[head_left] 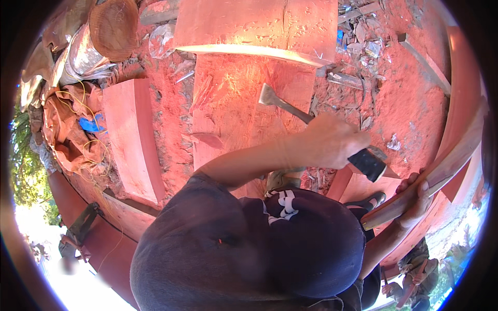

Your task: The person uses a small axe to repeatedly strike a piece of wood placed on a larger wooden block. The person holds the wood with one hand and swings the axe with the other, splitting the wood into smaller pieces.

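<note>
My left hand is closed around a chisel, its forearm reaching across from the left. The flared metal blade points to the far left, and a black-wrapped handle end sticks out behind the fist. The blade is over a reddish wooden block; whether it touches is unclear. At the right, my right hand grips a long brown piece of wood, thicker toward its far end, held slanting up and away. My knee in dark cloth with white stripes lies between the arms.
A larger chipped timber lies at the far middle. Another squared timber lies at left, near a crumpled orange tarp with yellow cord. A round-faced brown wooden piece is far left. Wood scraps litter the red ground. A sandaled foot shows at right.
</note>
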Available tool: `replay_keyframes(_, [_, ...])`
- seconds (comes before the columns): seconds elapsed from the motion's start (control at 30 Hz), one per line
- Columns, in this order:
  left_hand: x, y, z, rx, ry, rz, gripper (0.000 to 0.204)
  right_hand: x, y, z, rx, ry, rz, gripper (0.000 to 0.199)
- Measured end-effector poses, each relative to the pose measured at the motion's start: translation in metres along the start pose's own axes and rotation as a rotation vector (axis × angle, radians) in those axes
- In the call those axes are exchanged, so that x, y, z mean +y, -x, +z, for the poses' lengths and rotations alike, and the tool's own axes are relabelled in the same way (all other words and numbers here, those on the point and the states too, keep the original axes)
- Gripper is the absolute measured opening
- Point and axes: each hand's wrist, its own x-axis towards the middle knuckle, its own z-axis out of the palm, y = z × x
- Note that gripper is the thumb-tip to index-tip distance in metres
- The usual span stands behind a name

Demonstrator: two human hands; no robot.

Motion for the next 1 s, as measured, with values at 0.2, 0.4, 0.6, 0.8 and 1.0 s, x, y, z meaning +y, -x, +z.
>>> replay_keyframes(0.2, [-0.022, -0.020, 0.006, -0.043, -0.122, 0.045, 0.014, -0.009, 0.015, -0.004, 0.049, -0.166, -0.024, 0.048])
replay_keyframes(0.4, [-0.015, 0.005, 0.008, -0.073, -0.090, -0.041, 0.015, 0.017, 0.002, -0.009, 0.049, -0.217, 0.040, 0.047])
replay_keyframes(0.6, [-0.018, -0.045, 0.040, -0.111, -0.019, -0.090, 0.023, 0.045, -0.001, -0.017, 0.166, -0.233, 0.060, 0.043])
replay_keyframes(0.8, [-0.051, -0.064, 0.045, -0.183, -0.111, -0.189, 0.026, 0.056, 0.000, -0.026, 0.212, -0.272, 0.081, 0.043])
replay_keyframes(1.0, [-0.057, -0.071, 0.042, -0.192, -0.150, -0.246, 0.023, 0.074, 0.001, -0.027, 0.222, -0.264, 0.173, 0.045])
